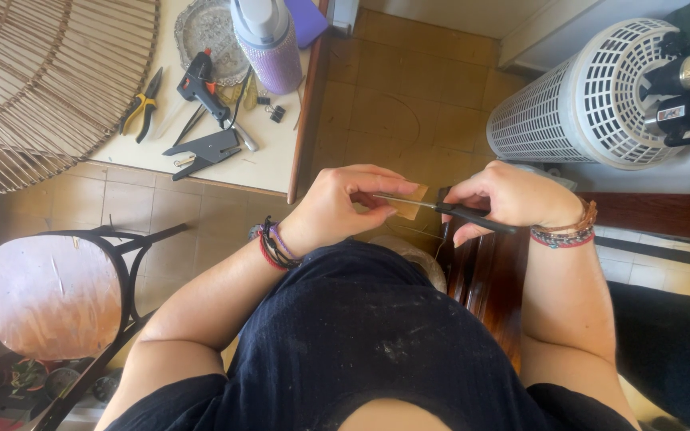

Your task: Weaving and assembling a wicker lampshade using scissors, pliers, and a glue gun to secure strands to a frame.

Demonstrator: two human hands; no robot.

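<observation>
Head view: the left hand (343, 201) pinches a small tan piece (411, 201) between thumb and fingertips, out past the near corner of the white table (269, 164). The right hand (509, 194) is closed around a black-handled blade tool (461, 211), its metal tip lying across the piece. On the table lie pliers (143, 104) and a glue gun (205, 88).

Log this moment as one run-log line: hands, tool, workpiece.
left hand: pinches small tan piece | right hand: holds black-handled knife, blade laid across the piece | behind: pliers, glue gun on table
</observation>
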